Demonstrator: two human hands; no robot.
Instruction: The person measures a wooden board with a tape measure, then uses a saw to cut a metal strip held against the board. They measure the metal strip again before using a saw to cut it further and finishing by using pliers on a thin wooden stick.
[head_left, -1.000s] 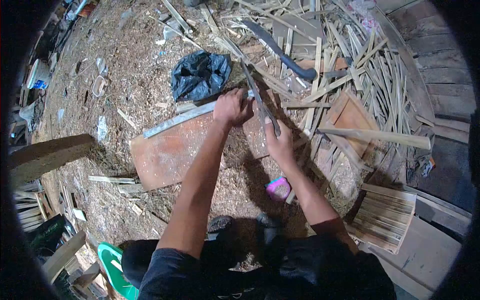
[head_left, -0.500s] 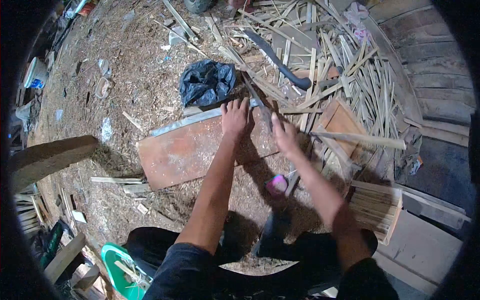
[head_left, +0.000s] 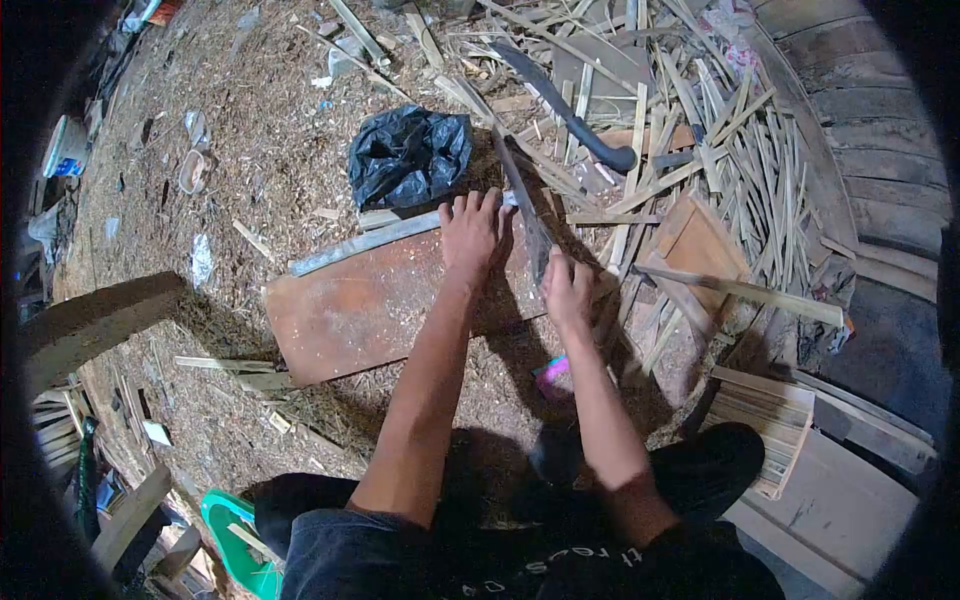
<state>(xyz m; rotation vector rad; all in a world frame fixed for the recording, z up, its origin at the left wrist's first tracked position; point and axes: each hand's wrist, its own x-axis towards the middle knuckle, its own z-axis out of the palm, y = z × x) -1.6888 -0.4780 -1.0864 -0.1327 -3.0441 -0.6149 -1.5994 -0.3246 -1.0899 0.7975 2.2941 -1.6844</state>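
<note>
My left hand (head_left: 472,234) presses down on a pale wooden strip (head_left: 375,240), its fingers bent over the strip's far edge. That strip lies along the far side of a flat reddish-brown board (head_left: 345,320) on the ground. My right hand (head_left: 567,290) is closed around the handle end of a handsaw. The saw's blade (head_left: 532,215) points away from me and crosses the strip's right end, close beside my left fingers. The handle itself is mostly hidden in my fist. A crumpled black plastic bag (head_left: 410,158) sits just beyond the strip.
Thin wooden slats (head_left: 735,180) lie in a heap at the right, with a dark curved-handled tool (head_left: 570,115) beside them. A wooden frame panel (head_left: 700,245) and a slatted piece (head_left: 757,425) are nearer. A green plastic container (head_left: 225,530) stands lower left. Sawdust covers the ground.
My right hand has drawn slightly toward me with the saw. My left hand stays on the strip. The whole view has shifted a little.
</note>
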